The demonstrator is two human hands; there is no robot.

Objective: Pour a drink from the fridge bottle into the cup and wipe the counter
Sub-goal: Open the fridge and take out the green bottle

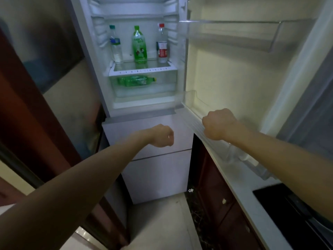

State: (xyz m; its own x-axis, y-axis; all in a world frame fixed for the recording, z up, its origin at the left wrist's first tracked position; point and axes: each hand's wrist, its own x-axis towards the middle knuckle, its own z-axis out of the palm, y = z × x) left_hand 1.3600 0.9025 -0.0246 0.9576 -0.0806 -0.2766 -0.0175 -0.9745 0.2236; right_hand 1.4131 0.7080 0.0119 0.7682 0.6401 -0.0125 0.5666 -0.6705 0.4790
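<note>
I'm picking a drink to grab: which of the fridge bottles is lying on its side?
The green bottle with the yellow cap in the clear drawer under the shelf; the other three stand upright on it.

Two bare forearms in shot, and the sleeves, if any, are out of view. The left hand (161,135), out to the left of the fridge door (225,69), carries one small bright glint on a finger; ring or reflection, can't tell. The right hand (219,124), at the fridge door's lower edge, shows a bare back and rounded knuckles. Both forearms look broad near the camera, stretched by the wide lens.
</note>
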